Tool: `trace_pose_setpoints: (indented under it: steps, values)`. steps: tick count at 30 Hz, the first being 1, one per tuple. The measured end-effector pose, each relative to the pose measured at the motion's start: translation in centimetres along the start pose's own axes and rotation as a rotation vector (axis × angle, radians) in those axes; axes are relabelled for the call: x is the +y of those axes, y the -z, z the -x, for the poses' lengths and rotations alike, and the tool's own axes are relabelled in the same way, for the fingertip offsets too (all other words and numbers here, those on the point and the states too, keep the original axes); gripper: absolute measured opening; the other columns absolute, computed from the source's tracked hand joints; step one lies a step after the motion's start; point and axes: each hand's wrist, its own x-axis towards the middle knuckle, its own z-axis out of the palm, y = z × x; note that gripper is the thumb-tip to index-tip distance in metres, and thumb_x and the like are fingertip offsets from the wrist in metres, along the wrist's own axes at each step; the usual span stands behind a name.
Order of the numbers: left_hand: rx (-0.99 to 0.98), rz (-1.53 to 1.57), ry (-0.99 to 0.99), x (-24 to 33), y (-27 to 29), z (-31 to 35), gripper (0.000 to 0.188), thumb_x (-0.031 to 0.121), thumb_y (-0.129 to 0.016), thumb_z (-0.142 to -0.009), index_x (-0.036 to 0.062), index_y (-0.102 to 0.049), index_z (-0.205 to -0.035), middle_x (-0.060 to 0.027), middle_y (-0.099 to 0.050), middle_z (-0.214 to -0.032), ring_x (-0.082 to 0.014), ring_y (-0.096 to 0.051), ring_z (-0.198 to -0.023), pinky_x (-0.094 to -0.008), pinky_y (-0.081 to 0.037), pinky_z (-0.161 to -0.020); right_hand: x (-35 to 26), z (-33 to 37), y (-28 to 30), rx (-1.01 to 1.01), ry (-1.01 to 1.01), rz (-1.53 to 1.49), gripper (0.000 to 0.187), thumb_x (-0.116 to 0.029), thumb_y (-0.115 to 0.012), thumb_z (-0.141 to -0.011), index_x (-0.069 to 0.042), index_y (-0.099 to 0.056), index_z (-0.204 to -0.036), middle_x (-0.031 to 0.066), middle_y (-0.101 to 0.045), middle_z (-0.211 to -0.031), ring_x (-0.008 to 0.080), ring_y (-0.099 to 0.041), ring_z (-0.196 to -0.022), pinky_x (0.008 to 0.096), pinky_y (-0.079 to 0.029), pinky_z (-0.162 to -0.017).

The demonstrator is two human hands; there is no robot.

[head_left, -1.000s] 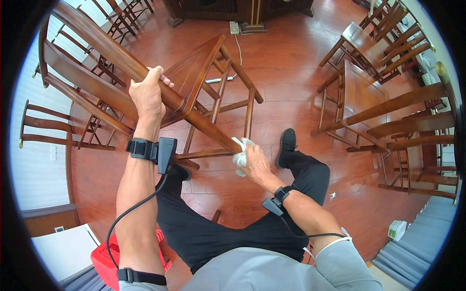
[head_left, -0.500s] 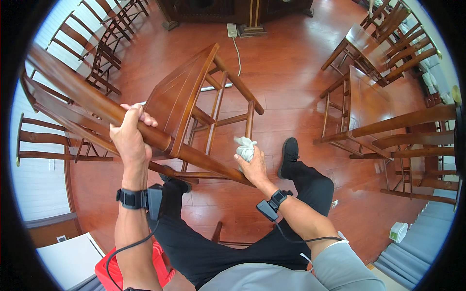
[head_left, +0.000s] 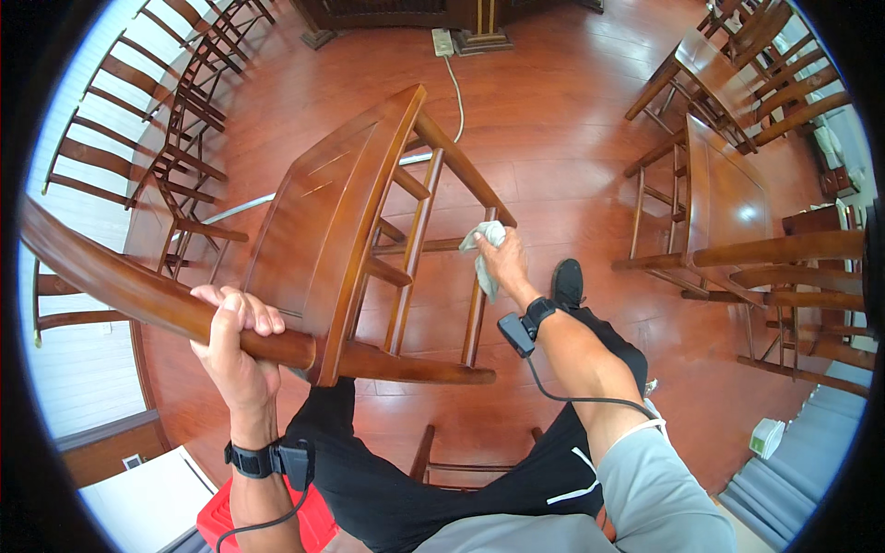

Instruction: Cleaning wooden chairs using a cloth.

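Note:
A brown wooden chair [head_left: 318, 207] is tipped over in front of me, its seat on edge and its legs pointing right. My left hand [head_left: 237, 341] is wrapped round the thick back post near the seat. In my right hand [head_left: 506, 263] is a pale grey-white cloth [head_left: 486, 241], held against the rung between the chair's lower leg ends. Part of the cloth hangs down along that rung. Black devices on straps, with cables, sit on both my wrists.
More wooden chairs stand in a row at the left [head_left: 138, 83] and on the right [head_left: 724, 189]. A power strip [head_left: 442, 41] with a white cord lies by dark furniture ahead. A red container [head_left: 267, 516] is beside my left leg. Wooden legs show between my knees.
The chair has rotated, its back post swinging lower at the left. My right hand and the cloth have moved up and slightly right along the rung. My left hand is lower, still round the post.

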Motion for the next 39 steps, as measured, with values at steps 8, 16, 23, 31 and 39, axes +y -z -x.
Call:
trace_pose_setpoints:
  steps: [8, 16, 23, 31, 39]
  values:
    - [0.002, 0.011, 0.007, -0.1, 0.9, -1.5, 0.015, 0.005, -0.057, -0.095, 0.0106, -0.045, -0.101, -0.0023, -0.048, -0.075, -0.0138, -0.052, -0.062, -0.0321, -0.051, -0.062, -3.0, -6.8, 2.1, -0.015, 0.035, 0.193, 0.046, -0.041, -0.08, -0.081, -0.002, -0.07, -0.104, 0.0215, -0.074, -0.093, 0.0381, -0.071, -0.094, 0.045, -0.055, -0.082]
    - [0.0, -0.008, 0.027, 0.3, 2.3, -2.1, 0.015, 0.006, -0.058, -0.095, 0.0117, -0.045, -0.101, -0.0018, -0.047, -0.074, -0.0132, -0.051, -0.061, -0.0318, -0.051, -0.061, -14.8, -9.5, 5.3, 0.062, 0.688, -0.106, 0.041, -0.044, -0.079, -0.081, -0.009, -0.074, -0.103, 0.0135, -0.07, -0.094, 0.0303, -0.065, -0.095, 0.0434, -0.051, -0.082]
    - [-0.03, -0.001, 0.022, -0.1, 1.3, -1.9, 0.016, 0.006, -0.057, -0.094, 0.0109, -0.044, -0.1, -0.001, -0.045, -0.072, -0.0137, -0.051, -0.059, -0.0311, -0.051, -0.057, -15.3, -9.4, -0.4, 0.057, 0.701, -0.465, 0.048, -0.039, -0.078, -0.086, -0.006, -0.068, -0.118, 0.0181, -0.061, -0.121, 0.0339, -0.062, -0.111, 0.0426, -0.049, -0.098]
    - [-0.037, 0.0, 0.029, -0.1, 0.2, -1.8, 0.017, 0.006, -0.057, -0.093, 0.011, -0.044, -0.102, -0.002, -0.046, -0.073, -0.0148, -0.052, -0.059, -0.0329, -0.052, -0.058, -8.6, -10.1, 0.6, -0.004, 0.463, -0.448, 0.045, -0.038, -0.075, -0.088, -0.004, -0.066, -0.117, 0.0208, -0.068, -0.111, 0.0375, -0.063, -0.106, 0.0443, -0.05, -0.092]
    - [-0.044, 0.009, 0.015, -0.2, -0.1, -2.0, 0.018, 0.006, -0.059, -0.092, 0.011, -0.044, -0.101, -0.0024, -0.047, -0.072, -0.0153, -0.051, -0.057, -0.0336, -0.051, -0.056, 0.4, -11.0, 4.5, -0.199, 0.057, 0.362, 0.05, -0.044, -0.076, -0.084, -0.001, -0.072, -0.11, 0.0228, -0.073, -0.099, 0.0408, -0.069, -0.095, 0.0468, -0.054, -0.083]
